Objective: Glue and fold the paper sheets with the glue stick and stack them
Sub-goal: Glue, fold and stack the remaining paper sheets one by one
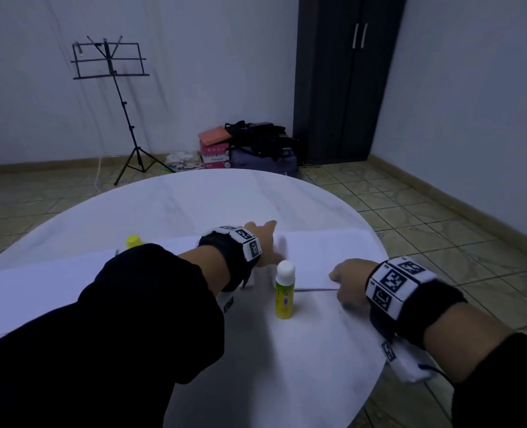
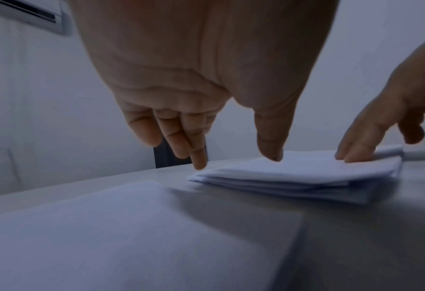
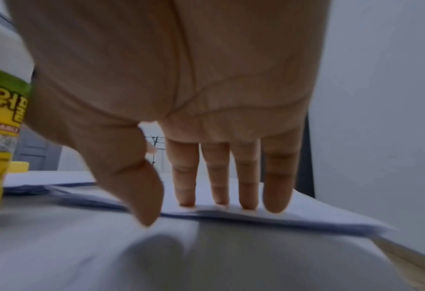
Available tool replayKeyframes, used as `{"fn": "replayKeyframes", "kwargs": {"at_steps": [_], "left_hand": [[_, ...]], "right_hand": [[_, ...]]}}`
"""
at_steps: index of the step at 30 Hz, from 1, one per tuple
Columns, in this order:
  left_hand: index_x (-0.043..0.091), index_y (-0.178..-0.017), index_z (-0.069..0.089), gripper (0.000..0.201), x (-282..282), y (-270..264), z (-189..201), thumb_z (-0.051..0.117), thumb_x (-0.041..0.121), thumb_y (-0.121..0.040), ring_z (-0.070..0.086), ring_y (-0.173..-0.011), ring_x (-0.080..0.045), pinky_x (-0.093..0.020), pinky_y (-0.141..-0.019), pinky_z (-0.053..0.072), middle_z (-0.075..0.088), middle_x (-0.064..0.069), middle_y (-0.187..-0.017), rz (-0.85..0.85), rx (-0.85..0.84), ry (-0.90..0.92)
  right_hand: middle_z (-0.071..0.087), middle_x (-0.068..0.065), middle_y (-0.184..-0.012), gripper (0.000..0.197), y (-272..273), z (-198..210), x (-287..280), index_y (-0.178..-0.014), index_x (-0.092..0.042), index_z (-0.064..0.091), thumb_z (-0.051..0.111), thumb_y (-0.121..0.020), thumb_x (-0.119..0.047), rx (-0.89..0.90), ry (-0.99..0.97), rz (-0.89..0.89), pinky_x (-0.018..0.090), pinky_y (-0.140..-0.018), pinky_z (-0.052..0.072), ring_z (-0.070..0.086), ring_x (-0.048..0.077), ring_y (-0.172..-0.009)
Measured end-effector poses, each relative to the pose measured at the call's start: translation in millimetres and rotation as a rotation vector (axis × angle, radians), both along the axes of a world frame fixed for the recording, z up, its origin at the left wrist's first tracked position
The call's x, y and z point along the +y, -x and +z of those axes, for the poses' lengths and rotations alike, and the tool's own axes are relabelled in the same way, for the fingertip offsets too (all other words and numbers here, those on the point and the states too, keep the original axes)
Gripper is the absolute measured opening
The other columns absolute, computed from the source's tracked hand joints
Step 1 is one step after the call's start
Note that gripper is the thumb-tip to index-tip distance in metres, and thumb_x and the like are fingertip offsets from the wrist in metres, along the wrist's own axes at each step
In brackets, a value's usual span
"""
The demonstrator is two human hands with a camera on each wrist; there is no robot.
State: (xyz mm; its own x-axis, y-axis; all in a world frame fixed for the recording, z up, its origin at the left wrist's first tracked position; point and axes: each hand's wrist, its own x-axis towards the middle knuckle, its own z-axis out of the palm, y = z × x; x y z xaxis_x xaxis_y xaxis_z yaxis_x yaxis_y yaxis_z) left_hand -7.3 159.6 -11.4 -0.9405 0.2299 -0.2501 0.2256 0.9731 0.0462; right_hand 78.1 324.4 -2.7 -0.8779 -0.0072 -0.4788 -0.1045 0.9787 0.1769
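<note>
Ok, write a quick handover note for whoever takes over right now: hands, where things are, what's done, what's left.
Left hand: open, thumb on the folded stack.
Right hand: open, fingertips pressing the stack's near edge.
Glue stick: upright on the table between the hands, holding nothing; its yellow cap lies off, far left.
Flat sheets: left of the stack.
Done: several sheets folded and stacked.
Left: glue, fold and stack the flat sheets.

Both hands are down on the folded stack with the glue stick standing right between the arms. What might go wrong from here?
1. The uncapped glue stick stands upright between the left hand and right hand; a wrist sweeping back could tip it onto the paper.
2. The folded paper stack shows uneven, splayed edges; pressing now may set it crooked.
3. The yellow cap lies far off, so the glue may dry.
</note>
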Motion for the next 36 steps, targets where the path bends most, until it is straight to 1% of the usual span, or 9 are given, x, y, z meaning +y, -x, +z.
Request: {"fn": "replayKeyframes", "kwargs": {"at_steps": [3, 5, 8, 14, 19, 25, 28, 31, 36], "left_hand": [[0.022, -0.152, -0.009, 0.106, 12, 4, -1, 0.060, 0.061, -0.082, 0.039, -0.130, -0.038, -0.047, -0.100, 0.037, 0.032, -0.018, -0.147, 0.019, -0.030, 0.007], [0.019, -0.151, -0.015, 0.108, 19, 7, -2, 0.062, 0.055, -0.084, 0.035, -0.134, -0.037, -0.045, -0.104, 0.035, 0.028, -0.020, -0.150, 0.038, -0.087, 0.000], [0.010, -0.151, -0.006, 0.101, 26, 9, -1, 0.064, 0.044, -0.087, 0.042, -0.129, -0.034, -0.040, -0.098, 0.039, 0.037, -0.019, -0.146, 0.031, -0.113, -0.029], [0.012, -0.152, 0.000, 0.104, 23, 16, -3, 0.069, 0.045, -0.082, 0.041, -0.131, -0.031, -0.039, -0.103, 0.039, 0.037, -0.009, -0.150, -0.069, -0.078, -0.059], [0.021, -0.153, 0.008, 0.098, 21, 16, 1, 0.074, 0.027, -0.081, 0.038, -0.134, -0.026, -0.034, -0.106, 0.036, 0.033, -0.009, -0.151, -0.165, -0.019, -0.215], [0.024, -0.130, 0.046, 0.054, 9, 12, 3, 0.066, 0.004, -0.085, 0.058, -0.071, -0.017, -0.021, -0.058, 0.053, 0.044, -0.007, -0.120, 0.107, -0.108, -0.774], [0.017, -0.104, 0.055, 0.028, 3, 9, -2, 0.061, -0.004, -0.086, 0.055, -0.063, -0.014, -0.017, -0.049, 0.053, 0.047, -0.004, -0.099, 0.193, -0.204, -0.875], [0.015, -0.084, 0.061, 0.022, -1, 6, -6, 0.058, -0.006, -0.088, 0.055, -0.062, -0.011, -0.013, -0.049, 0.052, 0.056, -0.004, -0.078, 0.198, -0.375, -0.856], [0.006, -0.110, 0.066, 0.024, 1, 5, -7, 0.062, -0.003, -0.088, 0.057, -0.064, -0.008, -0.012, -0.053, 0.053, 0.060, -0.001, -0.077, 0.169, -0.424, -0.793]], "right_hand": [[0.057, 0.008, -0.113, 0.023, 10, -5, 3, -0.107, -0.004, 0.058, 0.042, -0.096, -0.015, -0.012, 0.051, -0.037, 0.025, -0.079, 0.042, 0.057, 0.025, -0.101], [0.047, 0.005, -0.078, 0.021, 16, -9, 4, -0.071, -0.008, 0.046, 0.045, -0.092, -0.012, 0.049, 0.070, -0.066, 0.021, -0.058, 0.035, 0.047, 0.019, -0.065], [0.037, 0.001, -0.064, 0.031, 19, -9, 2, -0.059, -0.013, 0.034, 0.045, -0.088, -0.010, 0.084, 0.074, -0.074, 0.021, -0.050, 0.028, 0.035, 0.015, -0.053], [0.041, 0.001, -0.064, 0.029, 23, -6, -1, -0.061, -0.013, 0.039, 0.047, -0.090, -0.013, 0.079, 0.065, -0.082, 0.020, -0.051, 0.031, 0.039, 0.014, -0.055], [0.038, 0.001, -0.063, 0.032, 24, -5, -3, -0.060, -0.012, 0.037, 0.049, -0.089, -0.013, 0.056, 0.051, -0.092, 0.020, -0.048, 0.027, 0.037, 0.014, -0.053], [0.034, 0.003, -0.063, 0.034, 28, -10, -1, -0.060, -0.014, 0.034, 0.051, -0.089, -0.016, 0.051, 0.042, -0.104, 0.023, -0.049, 0.025, 0.033, 0.016, -0.053], [0.053, 0.004, -0.086, 0.009, 29, -8, -2, -0.083, -0.012, 0.052, 0.054, -0.089, -0.017, 0.048, 0.058, -0.083, 0.022, -0.064, 0.037, 0.051, 0.019, -0.074], [0.062, 0.006, -0.113, 0.022, 32, -7, -2, -0.101, -0.010, 0.059, 0.064, -0.081, -0.017, 0.065, 0.088, -0.071, 0.023, -0.071, 0.042, 0.059, 0.022, -0.093], [0.061, 0.008, -0.122, 0.046, 35, -9, 1, -0.122, -0.008, 0.059, 0.066, -0.078, -0.019, 0.127, 0.118, -0.041, 0.030, -0.090, 0.049, 0.060, 0.023, -0.110]]}}
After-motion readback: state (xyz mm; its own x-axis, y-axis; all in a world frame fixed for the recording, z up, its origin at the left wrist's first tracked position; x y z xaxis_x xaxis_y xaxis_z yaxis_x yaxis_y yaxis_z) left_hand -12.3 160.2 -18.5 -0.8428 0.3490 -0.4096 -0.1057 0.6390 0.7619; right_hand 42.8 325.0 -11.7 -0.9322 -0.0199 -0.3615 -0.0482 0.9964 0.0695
